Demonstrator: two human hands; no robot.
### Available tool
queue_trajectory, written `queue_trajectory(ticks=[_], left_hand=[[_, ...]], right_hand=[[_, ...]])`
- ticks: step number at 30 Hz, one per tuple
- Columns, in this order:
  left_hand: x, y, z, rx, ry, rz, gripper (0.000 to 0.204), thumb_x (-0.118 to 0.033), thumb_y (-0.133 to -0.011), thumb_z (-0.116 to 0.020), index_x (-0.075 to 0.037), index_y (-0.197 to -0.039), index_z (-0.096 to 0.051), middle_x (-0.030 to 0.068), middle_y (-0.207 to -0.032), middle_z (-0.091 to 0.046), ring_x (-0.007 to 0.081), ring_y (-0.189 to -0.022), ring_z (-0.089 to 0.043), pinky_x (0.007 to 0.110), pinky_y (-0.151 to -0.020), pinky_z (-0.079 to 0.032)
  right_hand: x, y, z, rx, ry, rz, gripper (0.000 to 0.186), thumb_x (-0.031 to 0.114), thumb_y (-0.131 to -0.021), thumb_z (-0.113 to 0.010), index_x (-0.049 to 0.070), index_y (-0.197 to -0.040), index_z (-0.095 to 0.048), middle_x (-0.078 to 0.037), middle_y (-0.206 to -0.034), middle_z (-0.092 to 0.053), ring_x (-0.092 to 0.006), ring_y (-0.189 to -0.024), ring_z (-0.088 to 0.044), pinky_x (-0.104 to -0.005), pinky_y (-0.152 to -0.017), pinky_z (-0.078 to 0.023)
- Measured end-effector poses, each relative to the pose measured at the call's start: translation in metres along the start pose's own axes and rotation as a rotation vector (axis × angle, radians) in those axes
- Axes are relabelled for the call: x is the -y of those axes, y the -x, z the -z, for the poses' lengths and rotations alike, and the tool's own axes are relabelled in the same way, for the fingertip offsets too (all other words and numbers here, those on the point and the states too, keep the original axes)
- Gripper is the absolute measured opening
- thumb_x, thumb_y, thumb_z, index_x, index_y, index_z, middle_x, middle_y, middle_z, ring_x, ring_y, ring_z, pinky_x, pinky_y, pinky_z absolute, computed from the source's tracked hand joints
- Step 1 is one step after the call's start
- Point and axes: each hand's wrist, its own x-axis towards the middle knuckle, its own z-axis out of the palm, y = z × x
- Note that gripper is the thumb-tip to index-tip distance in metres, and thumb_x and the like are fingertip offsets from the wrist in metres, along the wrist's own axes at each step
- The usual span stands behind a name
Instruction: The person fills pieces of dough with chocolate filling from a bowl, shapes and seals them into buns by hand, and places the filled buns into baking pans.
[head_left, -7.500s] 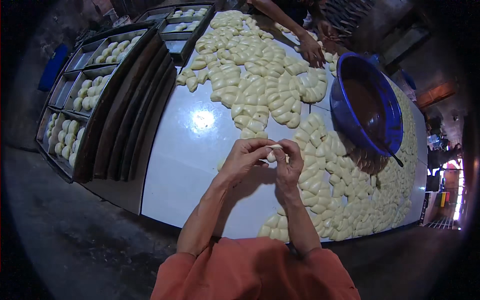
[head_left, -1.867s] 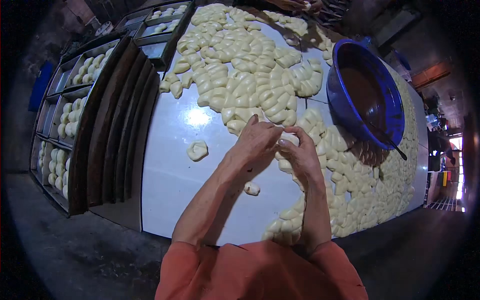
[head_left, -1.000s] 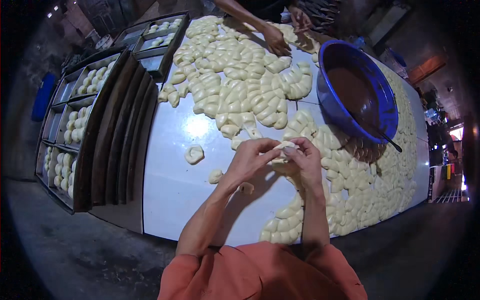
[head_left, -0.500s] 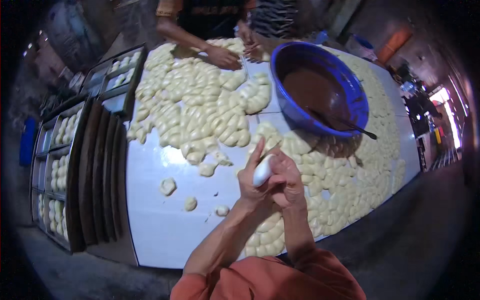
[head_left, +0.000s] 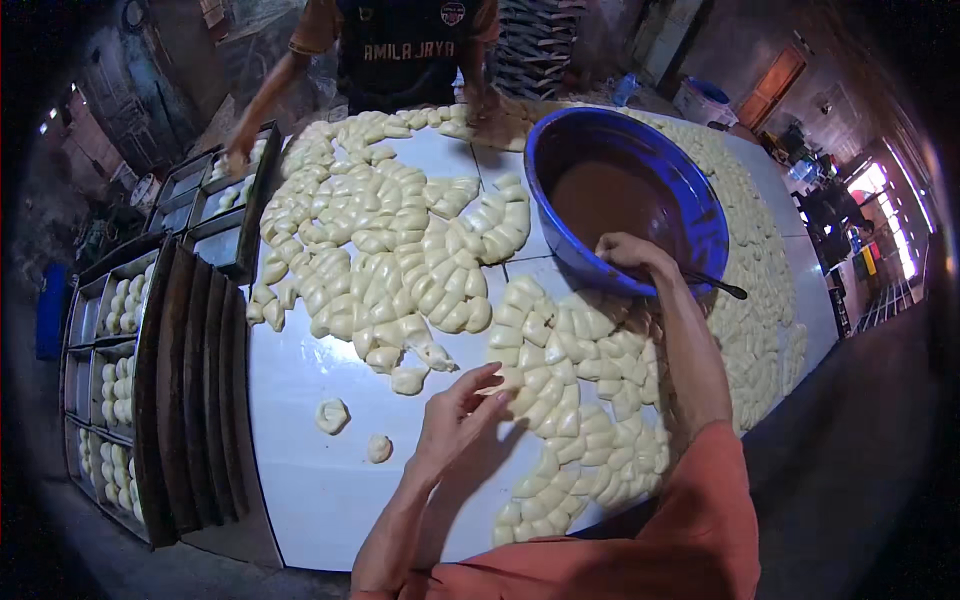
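Observation:
My left hand (head_left: pixel 457 412) is over the white table, thumb and fingers apart. Its fingertips are at a pale dough piece (head_left: pixel 511 381) on the left edge of the dough rows; whether they touch it is unclear. My right hand (head_left: pixel 630 250) reaches over the near rim of a large blue tub (head_left: pixel 712 215), fingers curled above the brown paste (head_left: pixel 610 195). Whatever those fingers hold is hidden. A dark utensil handle (head_left: pixel 735 291) pokes over the tub's rim beside my right wrist. Two loose dough pieces, one flattened (head_left: pixel 332 415) and one rounder (head_left: pixel 380 448), lie left of my left hand.
Dough pieces (head_left: pixel 380 210) spread across the table's far left, with more rows (head_left: pixel 745 330) along the right. Dark trays (head_left: pixel 120 340) holding dough stand on the left. Across the table, a co-worker (head_left: pixel 405 60) stretches an arm toward a tray.
My hands have parted from the white dough they pinched together. The left moved down and left, the right up to the tub. The co-worker's arm swung toward the trays; the view shifted slightly.

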Motion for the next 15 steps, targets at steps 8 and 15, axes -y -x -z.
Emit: queue_trajectory(ticks=[8, 15], left_hand=[[0.006, 0.006, 0.000, 0.077, -0.033, 0.086, 0.045, -0.022, -0.097, -0.064, -0.002, -0.136, -0.054, 0.0144, -0.121, -0.066, 0.0189, -0.103, -0.066, 0.031, -0.088, -0.052], [0.000, -0.016, -0.023, 0.086, 0.430, 0.088, 0.046, -0.031, -0.101, -0.057, 0.000, -0.135, -0.054, 0.0119, -0.124, -0.063, 0.0201, -0.112, -0.062, 0.032, -0.096, -0.048]], right_hand=[[0.057, 0.042, 0.006, -0.046, -0.585, 0.145, 0.014, 0.019, -0.093, -0.062, 0.006, -0.093, -0.064, -0.001, -0.083, -0.063, -0.0118, -0.074, -0.059, -0.0284, -0.067, -0.049], [0.138, 0.100, -0.047, -0.033, -1.368, 0.315, 0.015, 0.020, -0.098, -0.060, 0.007, -0.104, -0.055, -0.002, -0.086, -0.062, -0.0097, -0.070, -0.063, -0.0230, -0.056, -0.053]])
